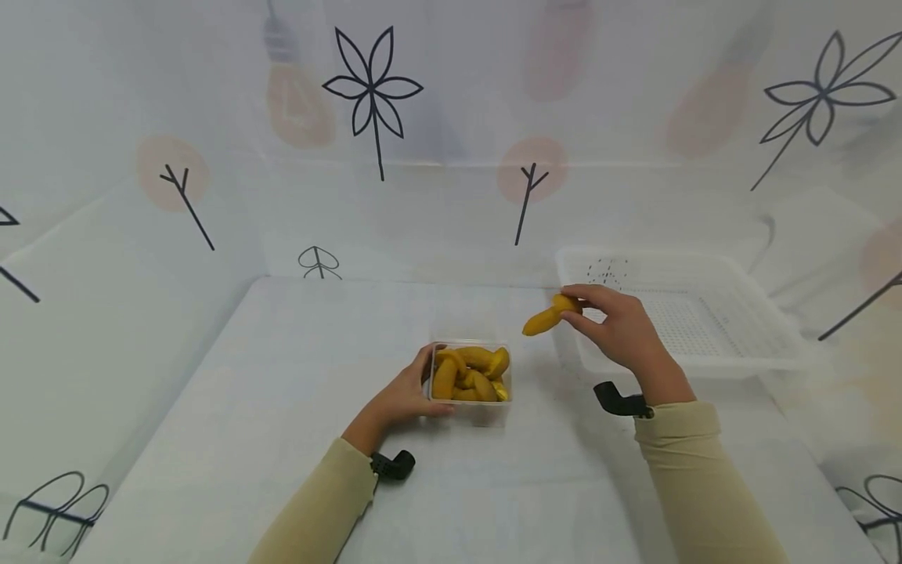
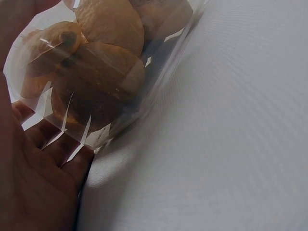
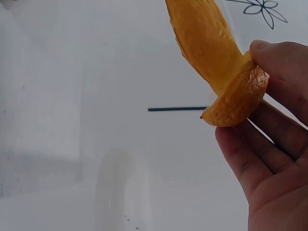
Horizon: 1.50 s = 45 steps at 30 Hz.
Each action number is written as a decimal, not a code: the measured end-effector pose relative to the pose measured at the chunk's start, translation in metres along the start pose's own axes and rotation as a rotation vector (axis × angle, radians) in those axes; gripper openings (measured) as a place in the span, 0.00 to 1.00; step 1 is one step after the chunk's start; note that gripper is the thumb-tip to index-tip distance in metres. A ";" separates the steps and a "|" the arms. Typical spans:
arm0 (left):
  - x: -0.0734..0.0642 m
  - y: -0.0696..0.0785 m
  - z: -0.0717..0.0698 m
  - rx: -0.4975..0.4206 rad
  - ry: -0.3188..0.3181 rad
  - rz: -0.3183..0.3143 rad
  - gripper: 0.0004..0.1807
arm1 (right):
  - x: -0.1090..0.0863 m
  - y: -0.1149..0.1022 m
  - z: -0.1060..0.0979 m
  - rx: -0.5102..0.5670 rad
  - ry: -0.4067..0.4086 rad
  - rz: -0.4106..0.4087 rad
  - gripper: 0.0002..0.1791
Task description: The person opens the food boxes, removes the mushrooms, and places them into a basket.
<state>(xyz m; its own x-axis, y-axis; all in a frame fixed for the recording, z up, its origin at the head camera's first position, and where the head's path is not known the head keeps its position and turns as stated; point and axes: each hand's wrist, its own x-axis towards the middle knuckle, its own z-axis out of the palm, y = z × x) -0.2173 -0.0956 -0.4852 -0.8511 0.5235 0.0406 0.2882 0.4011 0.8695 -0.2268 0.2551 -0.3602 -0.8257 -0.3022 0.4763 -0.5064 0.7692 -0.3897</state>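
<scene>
A yellow mushroom (image 1: 543,320) with a thick stem and a rounded cap is pinched at its cap by my right hand (image 1: 620,325). It hangs in the air, its stem pointing down and left in the head view. In the right wrist view the mushroom (image 3: 207,43) shows a glossy, wrinkled cap between thumb and fingertips. My left hand (image 1: 405,395) grips a clear plastic box (image 1: 470,403) from its left side, thumb at the near side and fingers at the far side. Several yellow mushrooms (image 1: 481,359) fill the box; through its wall the left wrist view shows mushrooms (image 2: 103,67) darkly.
A white perforated basket (image 1: 754,364) stands at the back right of the white-covered table (image 1: 282,376), partly behind my right hand. White cloth (image 1: 437,211) printed with plants and bulbs rises behind and at both sides. Each wrist wears a black camera mount (image 1: 393,465).
</scene>
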 end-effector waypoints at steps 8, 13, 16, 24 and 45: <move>0.001 0.000 0.000 -0.009 0.004 -0.010 0.60 | -0.005 0.011 -0.012 0.026 0.004 0.113 0.21; 0.001 0.001 0.001 -0.021 0.009 -0.029 0.60 | -0.009 0.019 -0.017 0.041 0.022 0.135 0.22; 0.002 0.000 0.001 -0.024 0.008 -0.034 0.60 | -0.011 0.024 -0.019 0.049 0.025 0.158 0.22; 0.001 -0.001 0.002 -0.028 0.007 -0.042 0.60 | -0.020 0.033 -0.027 0.048 0.009 0.248 0.22; 0.000 0.001 0.000 -0.009 -0.001 -0.006 0.60 | -0.037 0.061 -0.041 0.012 -0.044 0.424 0.29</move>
<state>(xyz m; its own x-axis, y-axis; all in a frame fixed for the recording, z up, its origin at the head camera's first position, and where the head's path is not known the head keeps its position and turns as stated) -0.2174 -0.0949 -0.4846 -0.8525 0.5216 0.0354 0.2792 0.3969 0.8743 -0.2169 0.3364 -0.3696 -0.9712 0.0160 0.2377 -0.1219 0.8241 -0.5532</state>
